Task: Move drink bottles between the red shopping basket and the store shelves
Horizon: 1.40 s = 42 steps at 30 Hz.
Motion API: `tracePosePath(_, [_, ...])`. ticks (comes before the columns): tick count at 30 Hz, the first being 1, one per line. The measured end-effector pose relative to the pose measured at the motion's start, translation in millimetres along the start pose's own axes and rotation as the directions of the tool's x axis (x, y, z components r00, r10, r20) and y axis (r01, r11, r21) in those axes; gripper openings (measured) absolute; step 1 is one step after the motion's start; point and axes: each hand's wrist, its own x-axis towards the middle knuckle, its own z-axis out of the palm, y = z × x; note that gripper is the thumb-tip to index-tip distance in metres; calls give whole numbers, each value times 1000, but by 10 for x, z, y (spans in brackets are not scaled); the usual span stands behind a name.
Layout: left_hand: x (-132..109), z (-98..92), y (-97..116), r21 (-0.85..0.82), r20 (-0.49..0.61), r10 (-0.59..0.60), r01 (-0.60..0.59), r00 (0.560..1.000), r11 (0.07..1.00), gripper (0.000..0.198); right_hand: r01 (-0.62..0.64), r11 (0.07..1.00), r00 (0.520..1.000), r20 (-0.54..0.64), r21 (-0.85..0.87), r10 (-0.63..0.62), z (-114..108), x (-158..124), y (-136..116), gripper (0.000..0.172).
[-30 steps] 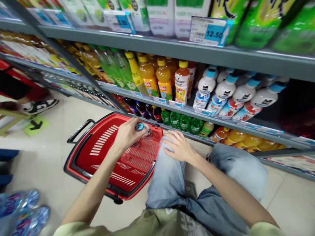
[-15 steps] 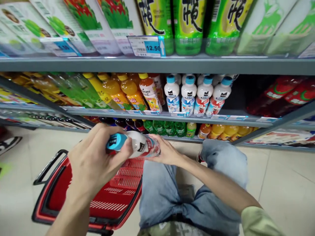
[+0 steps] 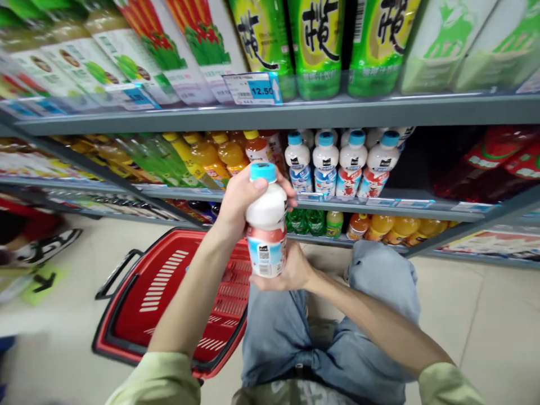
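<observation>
A white drink bottle (image 3: 266, 225) with a blue cap and a red and blue label stands nearly upright between my hands. My left hand (image 3: 238, 194) is wrapped round its upper part, the thumb just below the cap and the fingertips showing on the far side. Under and beside the base, my right hand (image 3: 291, 270) grips the bottle from the right. A barcode and a square code show on the side facing me. Similar bottles (image 3: 352, 157) with blue caps stand in a row on the middle shelf beyond.
A red shopping basket (image 3: 164, 275) with a black rim sits on the floor to my left. Juice bottles and cartons fill the shelves ahead, above a shelf edge (image 3: 337, 115) with price tags. Another person's shoe (image 3: 50, 247) is at the far left.
The bottle has turned from lying sideways to nearly upright, its label side now facing me. My left hand has moved right and up with the cap end. More of the basket shows.
</observation>
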Motion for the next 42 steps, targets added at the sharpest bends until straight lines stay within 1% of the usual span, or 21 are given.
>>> tracePosePath(3, [19, 43, 56, -9, -130, -41, 40, 991, 999, 44, 8, 995, 1000, -24, 98, -6, 61, 113, 14, 34])
tracePosePath(5, [18, 29, 85, -9, -197, -52, 51, 979, 999, 45, 4, 991, 1000, -12, 133, -2, 103, 155, 38, 31])
tracePosePath(8, [4, -27, 97, 2, -212, -41, 42, 976, 999, 45, -9, 991, 1000, -11, 130, 11, 146, 170, 57, 29])
tracePosePath(12, [-28, -110, 60, 33, -222, -25, 33, 975, 999, 47, -2, 998, 1000, 9, 68, 1, 165, 157, 23, 30])
tracePosePath(13, [-37, -125, 42, 44, -230, -17, 28, 973, 999, 48, -3, 999, 1000, -10, 37, 3, 164, 157, 11, 31])
tracePosePath(15, [-53, -140, -9, 71, -250, 11, 7, 968, 997, 49, -40, 996, 992, -122, -77, 31, 151, 166, 0, 41])
tracePosePath(16, [-57, -136, -42, 83, -264, 27, -6, 964, 997, 51, -80, 984, 977, -209, -159, 46, 137, 175, 6, 50])
tracePosePath(18, [-56, -102, -124, 90, -318, 62, -35, 946, 995, 54, -172, 927, 925, -379, -333, 35, 90, 201, 41, 67])
tracePosePath(19, [-48, -74, -170, 82, -352, 74, -48, 933, 996, 56, -205, 889, 902, -432, -410, 8, 60, 216, 70, 72])
tracePosePath(21, [-17, -9, -264, 50, -427, 84, -69, 901, 996, 62, -225, 819, 877, -476, -528, -66, -3, 241, 138, 75])
tracePosePath(23, [27, 40, -349, 24, -495, 86, -85, 865, 996, 68, -201, 771, 880, -457, -604, -128, -52, 258, 200, 74])
tracePosePath(25, [67, 49, -418, 16, -540, 87, -93, 837, 996, 69, -167, 748, 902, -406, -642, -147, -85, 270, 227, 75])
tracePosePath(28, [81, -7, -499, 51, -581, 122, -114, 805, 992, 57, -128, 759, 958, -278, -638, -72, -168, 296, 167, 78])
tracePosePath(30, [64, -51, -552, 84, -601, 157, -133, 784, 987, 50, -84, 789, 986, -165, -609, -23, -293, 326, 71, 76])
tracePosePath(31, [56, -66, -582, 87, -602, 162, -138, 782, 987, 49, -47, 809, 994, -107, -586, -20, -379, 344, 19, 75])
tracePosePath(32, [51, -72, -618, 70, -592, 145, -128, 793, 989, 49, -15, 832, 997, -70, -555, -28, -478, 361, -32, 74])
tracePosePath(33, [51, -68, -661, 31, -568, 107, -109, 816, 994, 51, 5, 854, 997, -63, -520, -44, -586, 377, -76, 74])
tracePosePath(35, [62, -27, -774, -87, -491, 3, -52, 871, 995, 50, 9, 894, 987, -141, -448, -81, -807, 397, -141, 76])
tracePosePath(37, [75, 63, -926, -156, -447, -56, -16, 893, 988, 49, -7, 917, 958, -265, -400, -108, -1005, 399, -181, 76])
tracePosePath(39, [74, 188, -1114, -177, -436, -88, 11, 896, 984, 49, 11, 918, 950, -283, -395, -133, -1150, 386, -203, 67])
tracePosePath(42, [41, 371, -1436, -217, -385, -141, 59, 912, 974, 51, -13, 903, 975, -205, -429, -83, -1259, 352, -213, 41])
